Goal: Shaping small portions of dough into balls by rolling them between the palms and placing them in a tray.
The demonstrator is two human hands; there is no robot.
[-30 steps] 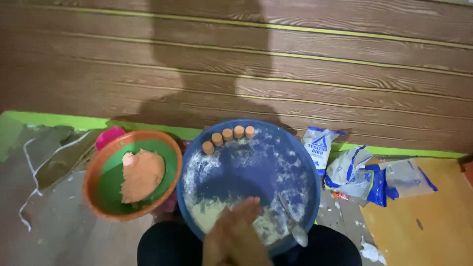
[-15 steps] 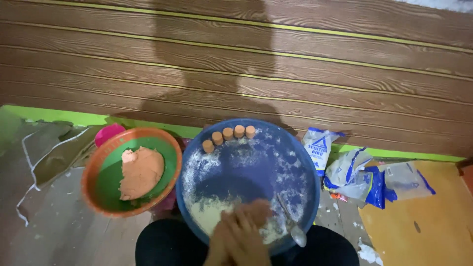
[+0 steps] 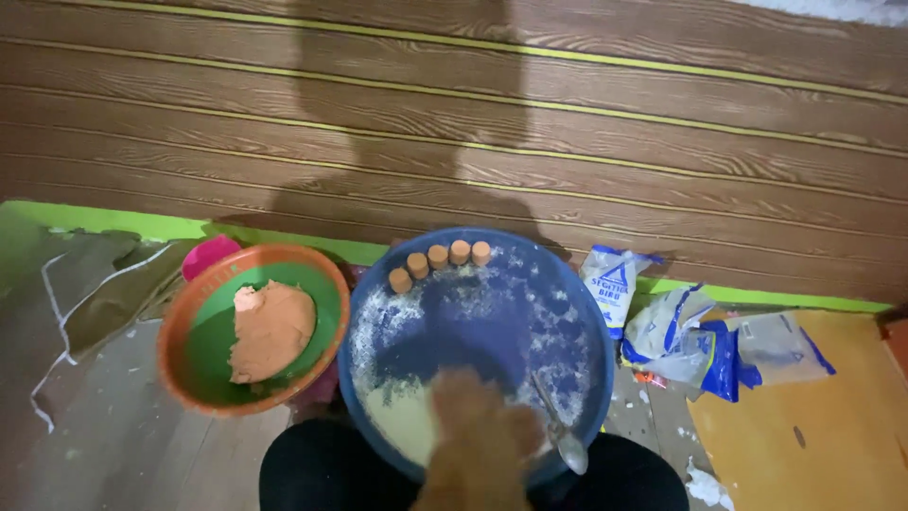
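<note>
Fingers [image 3: 473, 416] blurred, grip untellable, over powdery flour in round blue tray [image 3: 586, 312] beside 5 dough cylinders [image 3: 440, 260].

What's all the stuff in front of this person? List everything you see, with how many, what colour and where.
Blue tray: one, round, dusted with white flour, centre, on the person's lap.
Dough discs: five, tan, in a curved row along the tray's far rim.
Spoon: one, metal, lying on the tray's near right side.
Bowl: one, orange outside and green inside, left of the tray.
Dough lump: one, orange-tan, inside the bowl.
Pink container: one, partly hidden behind the bowl.
Flour bags: several, white and blue, crumpled, right of the tray.
Wall: brown wood-grain panels with yellow lines, behind.
Hands: blurred, together over the tray's near edge; which is which cannot be told.
</note>
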